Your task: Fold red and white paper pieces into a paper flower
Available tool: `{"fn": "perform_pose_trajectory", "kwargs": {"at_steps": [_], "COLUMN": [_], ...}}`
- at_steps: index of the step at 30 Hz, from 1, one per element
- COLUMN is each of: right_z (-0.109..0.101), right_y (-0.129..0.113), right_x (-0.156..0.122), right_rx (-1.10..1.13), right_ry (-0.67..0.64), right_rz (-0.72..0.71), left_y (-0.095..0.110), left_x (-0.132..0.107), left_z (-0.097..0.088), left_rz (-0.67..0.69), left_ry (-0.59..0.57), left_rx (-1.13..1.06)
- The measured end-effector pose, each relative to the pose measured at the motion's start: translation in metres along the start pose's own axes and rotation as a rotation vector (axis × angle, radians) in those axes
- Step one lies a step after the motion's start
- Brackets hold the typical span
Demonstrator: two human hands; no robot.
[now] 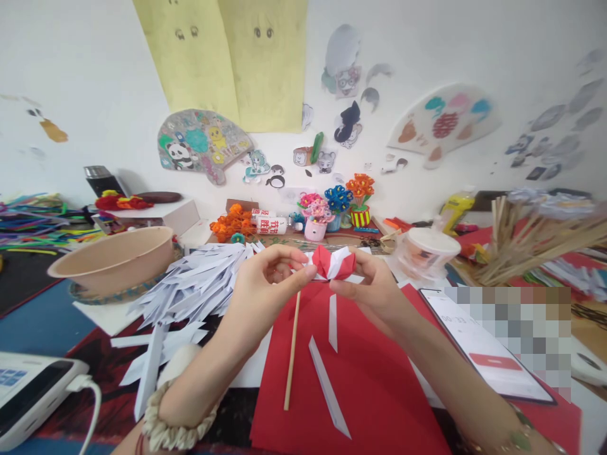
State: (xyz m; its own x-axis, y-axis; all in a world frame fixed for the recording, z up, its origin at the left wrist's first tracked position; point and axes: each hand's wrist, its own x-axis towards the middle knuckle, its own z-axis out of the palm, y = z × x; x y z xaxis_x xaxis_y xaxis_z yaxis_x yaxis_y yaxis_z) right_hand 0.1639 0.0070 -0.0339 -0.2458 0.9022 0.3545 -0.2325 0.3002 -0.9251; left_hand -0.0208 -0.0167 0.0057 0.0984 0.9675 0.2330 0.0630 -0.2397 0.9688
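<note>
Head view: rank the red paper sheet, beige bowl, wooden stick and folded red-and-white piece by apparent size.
1. red paper sheet
2. beige bowl, though it sits farther back
3. wooden stick, long but thin
4. folded red-and-white piece

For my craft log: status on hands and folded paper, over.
Left hand and right hand: grips pinching the folded red-and-white paper. Held above red sheet. Wooden stick, white strips lying below.
</note>
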Motion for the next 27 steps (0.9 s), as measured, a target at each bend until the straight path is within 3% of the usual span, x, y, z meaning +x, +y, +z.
{"fn": "perform_pose_trajectory", "kwargs": {"at_steps": [3,7,12,19,27], "right_z": [0.000,-0.001,-0.002,-0.002,-0.001], "right_y": [-0.001,-0.002,-0.002,-0.004,-0.005], "right_x": [0.000,0.001,0.002,0.002,0.002], "right_rx": [0.033,0.061,0.007,-0.019,-0.009], "right_ry": [-0.031,-0.056,-0.009,-0.009,-0.057], "right_rz": [-0.016,-0.032,-0.025,-0.047,-0.021], "left_y": [0.004,0.007,0.006,0.008,0.007], "left_x": [0.000,-0.001,0.000,0.001,0.002], "left_z": [-0.002,-0.005,-0.010,-0.011,-0.011], "left_rz": [0.030,-0.034,0.002,-0.211,-0.258], "left_ry": [-0.032,-0.119,-0.101,-0.162,-0.201], "left_rx": [0.065,0.078,0.063,-0.111,-0.107]}}
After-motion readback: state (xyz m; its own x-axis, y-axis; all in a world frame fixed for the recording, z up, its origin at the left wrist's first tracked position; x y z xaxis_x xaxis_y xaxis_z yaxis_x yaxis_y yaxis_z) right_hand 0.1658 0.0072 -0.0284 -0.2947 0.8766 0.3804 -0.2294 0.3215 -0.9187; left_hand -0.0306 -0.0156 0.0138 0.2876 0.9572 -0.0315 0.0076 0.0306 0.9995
